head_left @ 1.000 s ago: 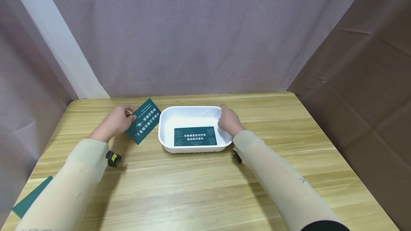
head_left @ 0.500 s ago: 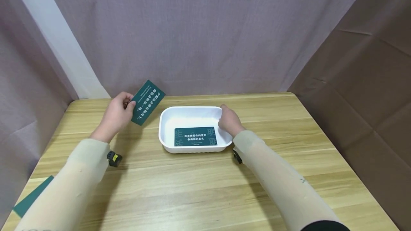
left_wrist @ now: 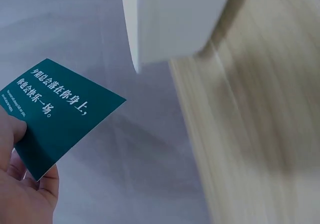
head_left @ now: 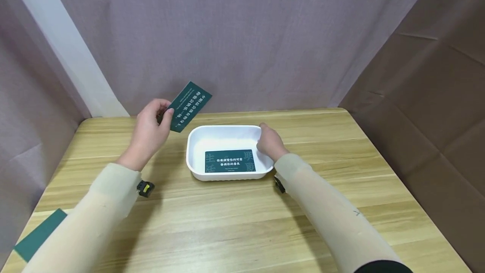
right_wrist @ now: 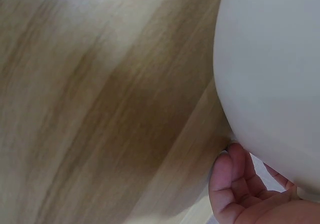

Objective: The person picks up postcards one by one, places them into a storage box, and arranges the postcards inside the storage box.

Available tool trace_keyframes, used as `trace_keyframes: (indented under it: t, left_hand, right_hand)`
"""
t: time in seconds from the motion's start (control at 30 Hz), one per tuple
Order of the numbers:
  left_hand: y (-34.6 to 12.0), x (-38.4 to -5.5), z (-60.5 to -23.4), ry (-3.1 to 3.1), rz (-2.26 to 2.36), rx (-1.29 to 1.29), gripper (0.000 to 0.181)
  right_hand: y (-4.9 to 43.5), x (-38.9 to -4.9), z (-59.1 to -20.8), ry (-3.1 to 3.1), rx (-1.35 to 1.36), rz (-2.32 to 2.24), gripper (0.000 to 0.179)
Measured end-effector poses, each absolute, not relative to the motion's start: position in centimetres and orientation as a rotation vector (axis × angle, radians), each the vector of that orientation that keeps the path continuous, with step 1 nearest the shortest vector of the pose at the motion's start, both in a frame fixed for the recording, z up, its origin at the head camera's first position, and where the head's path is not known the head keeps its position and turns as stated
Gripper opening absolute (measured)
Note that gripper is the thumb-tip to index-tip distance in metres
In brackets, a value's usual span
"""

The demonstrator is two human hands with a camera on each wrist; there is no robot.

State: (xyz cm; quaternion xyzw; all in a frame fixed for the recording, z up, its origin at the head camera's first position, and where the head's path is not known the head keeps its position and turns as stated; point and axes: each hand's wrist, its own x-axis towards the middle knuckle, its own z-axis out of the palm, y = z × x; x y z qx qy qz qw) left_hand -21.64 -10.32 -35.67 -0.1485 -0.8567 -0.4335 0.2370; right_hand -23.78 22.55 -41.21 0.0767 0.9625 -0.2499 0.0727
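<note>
My left hand (head_left: 151, 132) pinches a dark green printed card (head_left: 191, 106) by its lower edge, raised above the table's back left part. White characters fill the card's front, which also shows in the left wrist view, with the thumb (left_wrist: 18, 128) on its face. A white rectangular plastic tray (head_left: 227, 177) stands at mid-table. Inside it, toward the front, lies another green card (head_left: 230, 161) with white text. My right hand (head_left: 270, 142) grips the tray's right end; in the right wrist view, curled fingers (right_wrist: 224, 176) sit below its outer wall (right_wrist: 272, 69).
Another green card or sheet (head_left: 41, 234) lies at the left front edge of the wooden table (head_left: 223, 231), partly covered by my left sleeve (head_left: 87, 218). Grey curtains (head_left: 242, 45) hang behind the table, and brown cloth (head_left: 428, 108) hangs along its right side.
My left hand has lifted the card upward and away from the table, then carried it right, toward the tray. The right hand and the tray have stayed in place.
</note>
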Motion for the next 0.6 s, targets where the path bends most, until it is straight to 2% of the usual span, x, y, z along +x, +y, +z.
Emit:
trace_keyframes:
  t: [0.3, 0.6]
  left_hand:
    - [-7.0, -20.7, -35.4, -2.385, -1.198, -0.596, 0.015]
    - [-4.9, -20.8, -36.9, -2.653, -1.244, -0.602, 0.02]
  right_hand:
    - [22.3, -23.9, -41.3, 2.884, 0.242, -0.746, 0.078]
    - [22.1, -23.8, -41.3, 2.898, 0.235, -0.731, 0.076]
